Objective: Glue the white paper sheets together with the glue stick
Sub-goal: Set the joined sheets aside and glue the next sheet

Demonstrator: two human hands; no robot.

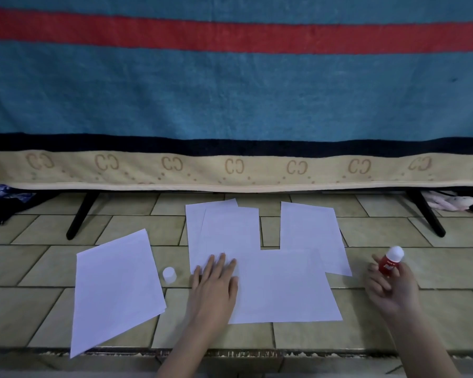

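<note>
Several white paper sheets lie on the tiled floor. My left hand (pixel 215 285) rests flat, fingers spread, on the left edge of a wide sheet (pixel 284 287) that overlaps two stacked sheets (pixel 224 230) behind it and another sheet (pixel 310 230) at the right. A separate sheet (pixel 115 287) lies tilted at the left. My right hand (pixel 391 287) holds a red glue stick (pixel 389 261) upright, to the right of the papers and off them. Its white tip points up. The white cap (pixel 169 274) stands on the floor between the tilted sheet and my left hand.
A bed covered by a teal blanket (pixel 230 91) with a red stripe and beige border fills the background. Its black legs (pixel 81 214) (pixel 428 214) stand on the tiles. Clothes (pixel 0 203) lie under the bed at the left, a pink item (pixel 451 203) at the right.
</note>
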